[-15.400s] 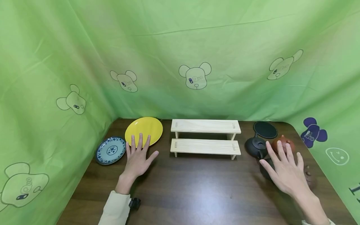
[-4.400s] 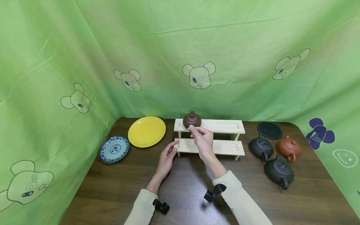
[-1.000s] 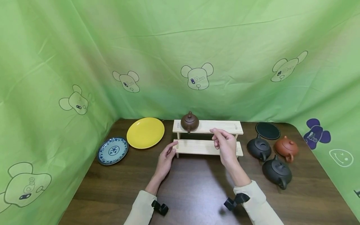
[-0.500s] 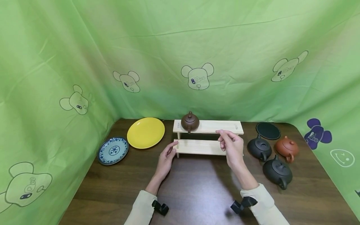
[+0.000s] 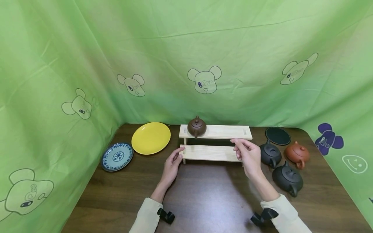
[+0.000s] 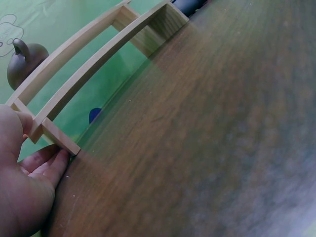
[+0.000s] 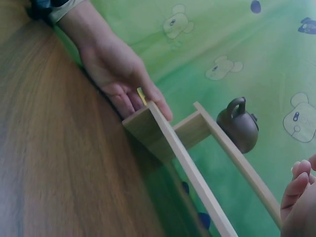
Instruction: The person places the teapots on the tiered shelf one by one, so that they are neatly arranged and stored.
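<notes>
My left hand point(image 5: 170, 166) holds the left end of the lower tier of a pale wooden two-tier stand point(image 5: 209, 152). In the left wrist view its thumb lies on the board and its fingers point(image 6: 47, 165) are at the leg. A dark brown teapot point(image 5: 196, 126) sits upright on the upper tier's left part, handle toward me. My right hand point(image 5: 249, 157) hovers before the stand's right end, apart from the teapot, fingers loosely bent and nothing seen between them. Behind it, to the right, stand a black teapot point(image 5: 271, 153), a larger black teapot point(image 5: 288, 178) and a reddish-brown teapot point(image 5: 298, 153).
A yellow plate point(image 5: 151, 138) and a blue-and-white plate point(image 5: 117, 157) lie left of the stand on the dark wooden table point(image 5: 204, 194). A round black flat piece point(image 5: 277, 136) lies at the back right. Green printed cloth point(image 5: 163, 58) hangs behind and at both sides.
The brown teapot has come from the right side of the table onto the upper tier. My right hand has let go of it and moved right. The left hand stays at the stand.
</notes>
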A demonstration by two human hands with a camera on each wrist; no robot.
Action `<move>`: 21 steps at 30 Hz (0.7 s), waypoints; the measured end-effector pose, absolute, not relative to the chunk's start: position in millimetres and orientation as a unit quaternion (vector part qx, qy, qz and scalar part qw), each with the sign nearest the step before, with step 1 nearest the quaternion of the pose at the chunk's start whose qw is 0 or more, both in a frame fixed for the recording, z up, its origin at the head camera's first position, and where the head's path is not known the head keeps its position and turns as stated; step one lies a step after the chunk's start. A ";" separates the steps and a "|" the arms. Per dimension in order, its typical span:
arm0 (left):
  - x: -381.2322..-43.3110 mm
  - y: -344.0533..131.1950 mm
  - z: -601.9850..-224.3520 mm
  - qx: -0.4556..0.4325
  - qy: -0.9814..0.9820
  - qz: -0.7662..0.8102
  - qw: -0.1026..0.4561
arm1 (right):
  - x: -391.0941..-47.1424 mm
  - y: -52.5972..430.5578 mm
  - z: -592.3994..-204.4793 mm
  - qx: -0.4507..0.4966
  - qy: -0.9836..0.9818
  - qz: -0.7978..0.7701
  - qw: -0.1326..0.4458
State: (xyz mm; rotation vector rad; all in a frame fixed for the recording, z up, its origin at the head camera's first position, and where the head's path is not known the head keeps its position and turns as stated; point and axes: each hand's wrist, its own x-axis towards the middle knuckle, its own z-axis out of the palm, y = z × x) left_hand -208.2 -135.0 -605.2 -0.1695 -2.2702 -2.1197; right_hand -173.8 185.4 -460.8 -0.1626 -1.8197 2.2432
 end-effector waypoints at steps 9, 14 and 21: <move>-207.5 -135.7 -605.0 -0.055 -0.731 -0.680 0.010 | -163.0 205.2 -464.1 -0.046 -0.651 0.746 0.128; -207.0 -135.9 -605.2 -0.058 -0.727 -0.685 0.009 | -155.5 216.0 -463.3 -0.045 -0.650 0.747 0.133; -207.5 -136.5 -604.9 -0.063 -0.724 -0.687 0.009 | -146.6 230.1 -463.2 -0.052 -0.649 0.744 0.148</move>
